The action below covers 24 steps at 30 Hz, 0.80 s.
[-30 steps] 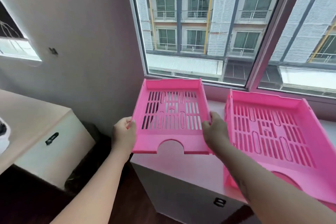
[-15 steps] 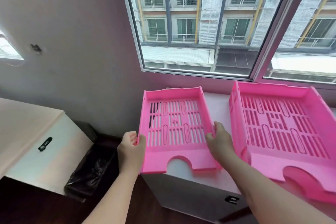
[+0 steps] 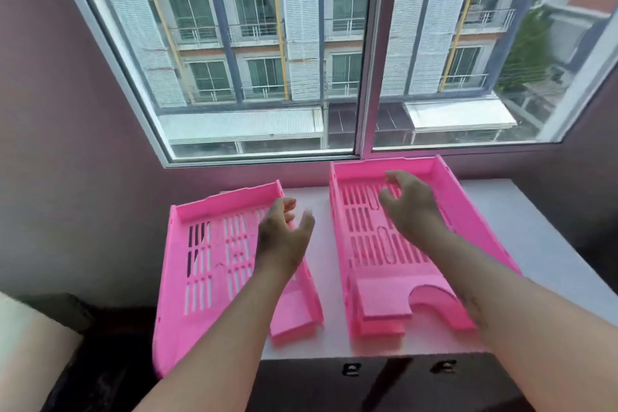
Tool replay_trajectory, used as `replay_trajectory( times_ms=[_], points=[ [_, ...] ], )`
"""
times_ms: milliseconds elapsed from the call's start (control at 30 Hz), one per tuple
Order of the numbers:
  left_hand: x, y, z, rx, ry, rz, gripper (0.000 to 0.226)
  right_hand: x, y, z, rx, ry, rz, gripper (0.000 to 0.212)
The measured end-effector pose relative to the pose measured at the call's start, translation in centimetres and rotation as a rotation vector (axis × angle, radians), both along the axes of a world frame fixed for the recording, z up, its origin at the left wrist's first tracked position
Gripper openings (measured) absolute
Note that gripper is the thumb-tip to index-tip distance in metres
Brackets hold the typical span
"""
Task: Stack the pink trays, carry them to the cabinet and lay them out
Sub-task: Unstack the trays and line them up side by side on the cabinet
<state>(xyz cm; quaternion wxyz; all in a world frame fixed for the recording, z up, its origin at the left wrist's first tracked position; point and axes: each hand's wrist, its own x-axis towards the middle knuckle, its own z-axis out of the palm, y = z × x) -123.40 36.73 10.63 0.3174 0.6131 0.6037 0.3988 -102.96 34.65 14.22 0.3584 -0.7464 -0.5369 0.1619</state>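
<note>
No readable text, labels, brands or numbers anywhere in view.

Slotted pink plastic trays (image 3: 214, 264), matt

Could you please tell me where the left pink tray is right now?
In the head view, the left pink tray lies on the white cabinet top, overhanging its left edge, beside the right pink tray.
</note>
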Motion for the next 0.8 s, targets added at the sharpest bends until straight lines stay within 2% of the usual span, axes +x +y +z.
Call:
replay_trajectory(
  times_ms=[133,200,233,300,333,367,433,567,667,800],
  points=[
    [5.1,-0.2,-0.2,-0.035,0.023,-0.091,0.041,7.7,-2.4,0.3,-0.038,-0.020,-0.199,0.039],
    [6.7,-0.7,-0.8,-0.109,0.055,-0.091,0.045,10.3,-3.8,-0.5,-0.118,-0.033,-0.243,0.035],
    [7.3,-1.1,-1.3,-0.165,0.081,-0.087,0.043,11.4,-4.6,-1.3,-0.185,-0.033,-0.244,0.034],
    [8.0,-1.8,-2.1,-0.229,0.142,-0.074,0.012,12.9,-5.9,-3.5,-0.332,-0.012,-0.214,0.029],
    [8.3,-2.1,-2.2,-0.229,0.157,-0.053,0.013,13.4,-6.3,-4.5,-0.380,0.004,-0.197,0.027],
    [8.6,-2.1,-2.2,-0.215,0.165,-0.030,0.026,13.9,-6.5,-5.2,-0.392,0.023,-0.186,0.026],
    [9.0,-1.9,-1.4,-0.170,0.178,0.009,0.033,14.7,-6.3,-5.3,-0.350,0.053,-0.170,0.023],
    [12.2,-1.7,0.5,-0.091,0.142,0.048,0.029,18.1,-6.7,-3.6,-0.239,0.025,-0.160,0.010],
    [17.2,-3.1,0.8,-0.069,0.129,-0.007,0.039,22.7,-8.8,-3.2,-0.230,0.036,-0.192,0.016],
    [25.3,-5.1,0.0,-0.076,0.106,-0.162,0.034,30.3,-13.1,-3.0,-0.235,0.034,-0.265,0.016]
  ],
)
